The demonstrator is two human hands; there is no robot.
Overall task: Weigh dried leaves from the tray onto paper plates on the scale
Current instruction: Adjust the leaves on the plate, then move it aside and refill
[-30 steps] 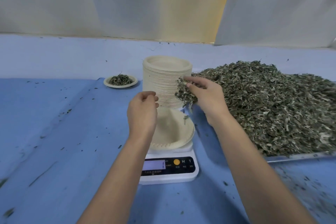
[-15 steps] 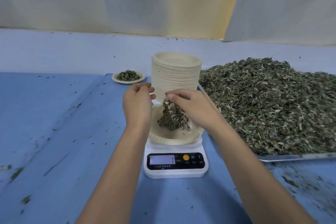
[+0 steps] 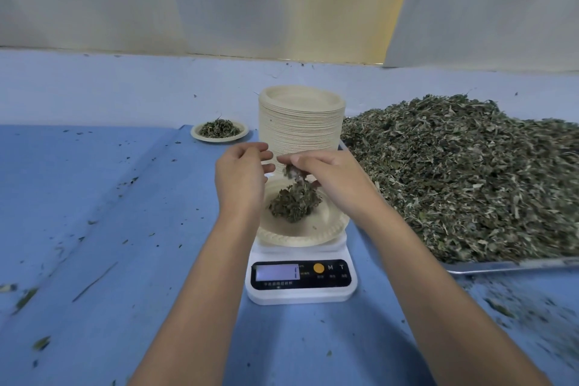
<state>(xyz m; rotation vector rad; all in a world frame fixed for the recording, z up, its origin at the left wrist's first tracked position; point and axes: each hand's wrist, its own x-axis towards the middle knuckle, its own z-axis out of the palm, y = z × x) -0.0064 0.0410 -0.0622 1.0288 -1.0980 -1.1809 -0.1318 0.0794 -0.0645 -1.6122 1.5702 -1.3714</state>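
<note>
Mid-frame, the right hand (image 3: 332, 178) hangs above the paper plate (image 3: 316, 230) on the white scale (image 3: 300, 293), its fingers curled down around a pinch of leaves (image 3: 289, 171), just over the small mound (image 3: 294, 202) lying in that plate. The left hand (image 3: 241, 178) hovers just beside it at the plate's left edge, fingers loosely curled and holding nothing. Behind them stands a tall stack of plates (image 3: 300, 128). At right the tray (image 3: 501, 266) carries a big heap of dried leaves (image 3: 470, 172). Left of the stack, a filled plate (image 3: 195, 134) sits on the blue desk (image 3: 109, 229)
</note>
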